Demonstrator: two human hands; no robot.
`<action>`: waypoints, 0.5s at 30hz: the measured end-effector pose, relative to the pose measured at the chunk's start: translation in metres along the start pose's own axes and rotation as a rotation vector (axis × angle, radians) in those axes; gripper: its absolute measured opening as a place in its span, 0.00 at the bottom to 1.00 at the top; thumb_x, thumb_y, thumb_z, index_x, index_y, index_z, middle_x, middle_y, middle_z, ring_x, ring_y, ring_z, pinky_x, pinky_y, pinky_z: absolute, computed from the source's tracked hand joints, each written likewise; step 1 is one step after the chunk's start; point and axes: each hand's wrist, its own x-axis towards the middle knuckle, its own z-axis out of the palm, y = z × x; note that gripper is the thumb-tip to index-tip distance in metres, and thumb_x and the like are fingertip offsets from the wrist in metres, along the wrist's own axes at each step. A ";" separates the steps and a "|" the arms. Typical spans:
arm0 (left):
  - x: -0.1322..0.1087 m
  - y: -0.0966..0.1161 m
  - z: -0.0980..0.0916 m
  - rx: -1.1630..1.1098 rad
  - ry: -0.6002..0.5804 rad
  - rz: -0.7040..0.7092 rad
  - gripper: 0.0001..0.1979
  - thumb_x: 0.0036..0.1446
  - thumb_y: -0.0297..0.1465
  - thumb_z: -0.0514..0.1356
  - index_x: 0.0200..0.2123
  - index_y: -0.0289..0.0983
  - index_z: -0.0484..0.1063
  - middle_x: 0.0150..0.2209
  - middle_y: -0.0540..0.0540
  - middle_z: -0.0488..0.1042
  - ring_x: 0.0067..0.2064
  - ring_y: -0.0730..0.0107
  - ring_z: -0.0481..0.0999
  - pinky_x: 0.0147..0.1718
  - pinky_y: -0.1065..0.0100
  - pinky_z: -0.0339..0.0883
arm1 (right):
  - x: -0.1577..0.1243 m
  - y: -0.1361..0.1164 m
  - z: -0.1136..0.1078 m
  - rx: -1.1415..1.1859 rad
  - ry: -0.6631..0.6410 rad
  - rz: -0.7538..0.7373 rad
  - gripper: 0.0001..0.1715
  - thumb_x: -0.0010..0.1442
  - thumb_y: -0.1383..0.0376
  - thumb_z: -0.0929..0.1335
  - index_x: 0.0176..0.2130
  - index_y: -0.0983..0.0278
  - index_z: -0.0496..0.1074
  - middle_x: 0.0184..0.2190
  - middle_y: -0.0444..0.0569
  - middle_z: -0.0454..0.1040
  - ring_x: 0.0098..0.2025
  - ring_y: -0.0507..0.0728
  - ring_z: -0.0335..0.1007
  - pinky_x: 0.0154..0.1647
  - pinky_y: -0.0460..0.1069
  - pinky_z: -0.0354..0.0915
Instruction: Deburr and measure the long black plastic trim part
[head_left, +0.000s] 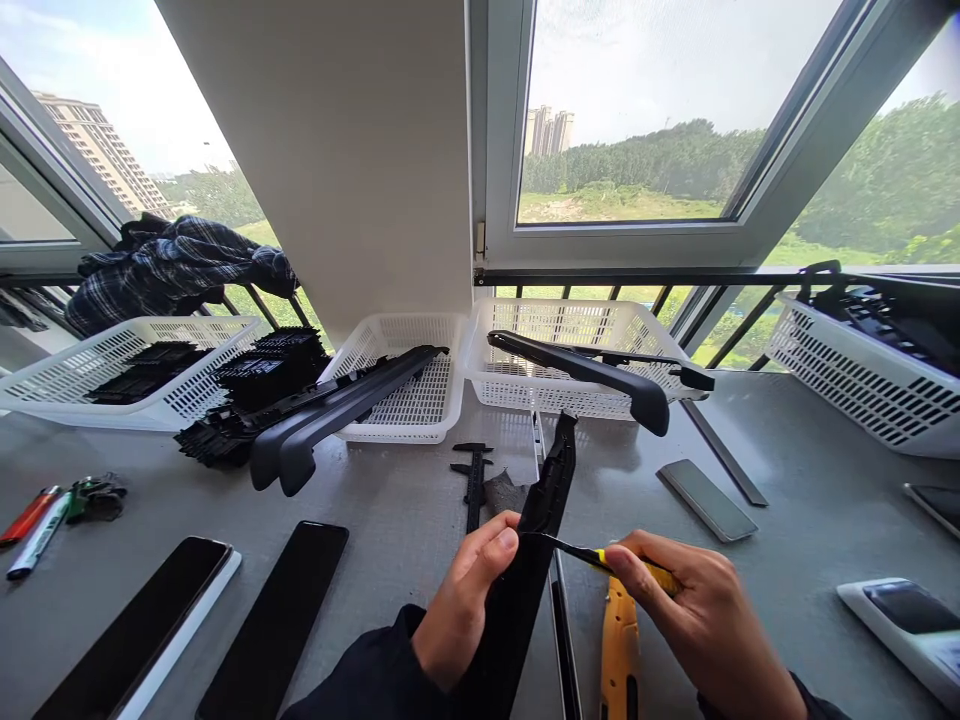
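Note:
My left hand (465, 595) is closed around a long black plastic trim part (536, 545) that points away from me over the grey table (787, 480). My right hand (694, 620) pinches a small yellow-handled tool (600, 558) whose thin dark tip rests against the part's edge, close to my left thumb. A yellow utility knife (621, 655) lies on the table just below my right hand. A black caliper (474, 480) lies beyond my left hand.
White baskets (409, 400) (562, 330) along the window hold more long black parts (337, 410) (592, 370); another basket (847, 385) stands at right. Black slabs (274, 620), phones (911, 610), a grey bar (705, 500), a marker (37, 535) and a lighter (26, 515) lie around.

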 end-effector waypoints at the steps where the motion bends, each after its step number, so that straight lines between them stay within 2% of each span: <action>1: 0.000 -0.002 -0.002 0.004 -0.006 -0.008 0.30 0.55 0.54 0.70 0.49 0.37 0.73 0.30 0.52 0.68 0.31 0.71 0.65 0.31 0.70 0.60 | 0.001 -0.002 0.001 -0.002 -0.001 0.000 0.34 0.73 0.46 0.63 0.22 0.61 0.71 0.17 0.39 0.64 0.19 0.50 0.58 0.22 0.46 0.54; 4: 0.003 -0.013 -0.012 -0.004 -0.031 -0.022 0.26 0.59 0.53 0.66 0.47 0.38 0.73 0.28 0.53 0.66 0.27 0.73 0.63 0.28 0.70 0.59 | 0.002 -0.006 0.002 0.003 -0.009 -0.004 0.36 0.74 0.46 0.62 0.21 0.61 0.69 0.17 0.39 0.63 0.19 0.49 0.56 0.22 0.46 0.54; 9: 0.006 -0.024 -0.026 0.018 -0.048 -0.020 0.27 0.59 0.53 0.64 0.50 0.38 0.75 0.24 0.53 0.64 0.24 0.71 0.61 0.25 0.69 0.56 | -0.001 0.002 0.001 -0.022 0.055 0.065 0.35 0.74 0.46 0.62 0.21 0.61 0.66 0.17 0.40 0.60 0.20 0.50 0.55 0.22 0.47 0.52; 12: 0.003 -0.019 -0.021 0.024 -0.121 0.006 0.26 0.60 0.53 0.62 0.48 0.37 0.75 0.24 0.53 0.63 0.25 0.72 0.60 0.25 0.69 0.56 | -0.002 0.006 0.001 -0.035 0.086 0.087 0.34 0.74 0.46 0.62 0.21 0.61 0.64 0.18 0.39 0.58 0.20 0.50 0.55 0.22 0.47 0.51; 15: 0.001 -0.011 -0.012 0.010 -0.237 0.005 0.25 0.59 0.54 0.62 0.41 0.36 0.76 0.22 0.55 0.58 0.23 0.75 0.53 0.23 0.71 0.51 | -0.001 0.002 0.004 -0.011 0.062 0.063 0.34 0.74 0.46 0.62 0.21 0.61 0.65 0.18 0.39 0.60 0.20 0.50 0.56 0.22 0.47 0.52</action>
